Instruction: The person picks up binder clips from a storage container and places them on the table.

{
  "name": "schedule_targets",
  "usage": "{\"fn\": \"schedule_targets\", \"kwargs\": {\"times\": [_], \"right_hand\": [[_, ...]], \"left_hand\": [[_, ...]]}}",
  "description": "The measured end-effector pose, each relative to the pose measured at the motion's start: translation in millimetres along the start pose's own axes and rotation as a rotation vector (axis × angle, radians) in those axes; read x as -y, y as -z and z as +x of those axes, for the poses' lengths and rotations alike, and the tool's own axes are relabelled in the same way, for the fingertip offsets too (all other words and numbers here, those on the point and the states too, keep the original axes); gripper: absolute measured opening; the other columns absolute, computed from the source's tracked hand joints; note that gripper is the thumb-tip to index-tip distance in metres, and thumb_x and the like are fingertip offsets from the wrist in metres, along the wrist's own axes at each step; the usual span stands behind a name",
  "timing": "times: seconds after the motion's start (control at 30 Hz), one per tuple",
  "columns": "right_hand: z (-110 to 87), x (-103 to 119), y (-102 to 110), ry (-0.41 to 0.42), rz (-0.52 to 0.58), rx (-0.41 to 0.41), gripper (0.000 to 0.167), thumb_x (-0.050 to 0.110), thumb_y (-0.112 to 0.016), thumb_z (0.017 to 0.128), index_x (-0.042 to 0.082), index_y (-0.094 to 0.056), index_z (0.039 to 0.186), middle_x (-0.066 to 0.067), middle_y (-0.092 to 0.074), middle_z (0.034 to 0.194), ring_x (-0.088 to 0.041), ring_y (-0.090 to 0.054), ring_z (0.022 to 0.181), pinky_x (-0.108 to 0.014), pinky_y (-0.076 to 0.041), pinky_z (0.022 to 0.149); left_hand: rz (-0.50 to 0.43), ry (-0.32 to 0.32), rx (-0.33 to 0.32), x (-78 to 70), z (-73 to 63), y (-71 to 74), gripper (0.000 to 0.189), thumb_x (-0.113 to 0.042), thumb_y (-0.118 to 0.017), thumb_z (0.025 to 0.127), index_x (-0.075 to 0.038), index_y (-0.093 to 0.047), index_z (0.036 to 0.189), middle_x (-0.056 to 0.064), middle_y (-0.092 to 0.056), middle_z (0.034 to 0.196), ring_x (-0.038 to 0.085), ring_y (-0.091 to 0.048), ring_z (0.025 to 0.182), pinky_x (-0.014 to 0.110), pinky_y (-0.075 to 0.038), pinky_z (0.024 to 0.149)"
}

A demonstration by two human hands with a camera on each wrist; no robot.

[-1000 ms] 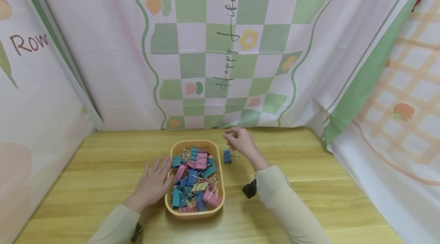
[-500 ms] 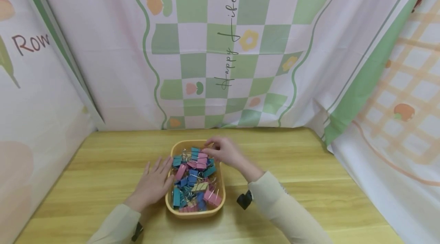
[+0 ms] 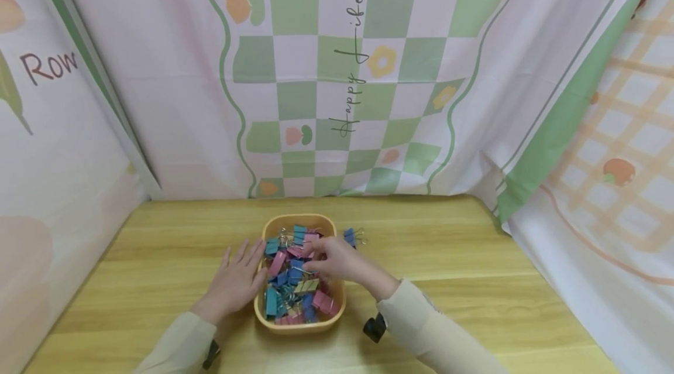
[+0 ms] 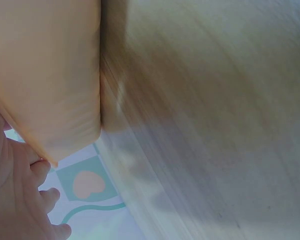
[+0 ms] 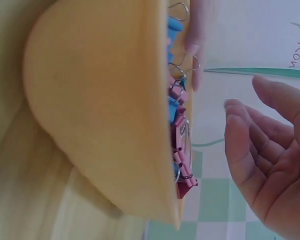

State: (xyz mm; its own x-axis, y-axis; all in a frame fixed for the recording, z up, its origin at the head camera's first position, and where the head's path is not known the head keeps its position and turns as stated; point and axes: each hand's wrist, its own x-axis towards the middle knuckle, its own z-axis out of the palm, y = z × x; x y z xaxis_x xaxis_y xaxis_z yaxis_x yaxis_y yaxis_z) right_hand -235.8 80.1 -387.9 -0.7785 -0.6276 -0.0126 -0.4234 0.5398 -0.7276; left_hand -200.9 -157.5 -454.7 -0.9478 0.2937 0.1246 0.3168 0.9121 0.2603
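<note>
The head view looks forward and down over the table; wrist views, close in, share the basket.

Behind the wood-grained table hangs a green-and-white checked cloth lettered "Happy Life".

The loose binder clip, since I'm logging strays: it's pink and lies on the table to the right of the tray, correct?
The colour is wrong: the head view shows the loose binder clip is blue. It does lie on the table to the right of the tray.
</note>
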Motion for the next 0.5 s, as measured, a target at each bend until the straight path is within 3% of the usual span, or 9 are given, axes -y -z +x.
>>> {"fn": "schedule_targets", "kwargs": {"times": [0.13, 0.33, 0.5], "right_hand": [[-7.0, -7.1, 0.5, -0.009, -0.031, 0.017, 0.018, 0.017, -0.068, 0.084, 0.004, -0.066, 0.097, 0.005, -0.060, 0.070, -0.010, -0.055, 0.054, -0.024, -0.047, 0.046], [-17.1, -21.0, 4.0, -0.035, -0.007, 0.023, 0.028, 0.016, -0.069, 0.083, -0.002, -0.064, 0.104, 0.003, -0.061, 0.075, -0.013, -0.059, 0.060, -0.025, -0.050, 0.048], [-22.5, -27.8, 6.1, -0.026, -0.020, 0.061, 0.021, 0.013, -0.068, 0.083, 0.000, -0.066, 0.099, 0.003, -0.062, 0.080, -0.013, -0.058, 0.066, -0.025, -0.051, 0.054]], "left_hand": [[-0.006, 0.001, 0.006, -1.3, 0.2, 1.1, 0.058, -0.034, -0.036, 0.098, -0.003, -0.024, 0.145, 0.014, -0.021, 0.149, 0.037, -0.011, 0.135, 0.055, 0.001, 0.107], [-0.012, 0.001, 0.001, -2.0, -0.4, 2.3, 0.057, -0.034, -0.036, 0.098, -0.003, -0.023, 0.145, 0.014, -0.021, 0.149, 0.037, -0.011, 0.135, 0.055, 0.001, 0.107], [-0.016, -0.002, -0.004, -2.0, -1.0, 3.1, 0.057, -0.032, -0.038, 0.098, -0.002, -0.024, 0.145, 0.015, -0.023, 0.148, 0.038, -0.011, 0.135, 0.055, 0.002, 0.107]]}}
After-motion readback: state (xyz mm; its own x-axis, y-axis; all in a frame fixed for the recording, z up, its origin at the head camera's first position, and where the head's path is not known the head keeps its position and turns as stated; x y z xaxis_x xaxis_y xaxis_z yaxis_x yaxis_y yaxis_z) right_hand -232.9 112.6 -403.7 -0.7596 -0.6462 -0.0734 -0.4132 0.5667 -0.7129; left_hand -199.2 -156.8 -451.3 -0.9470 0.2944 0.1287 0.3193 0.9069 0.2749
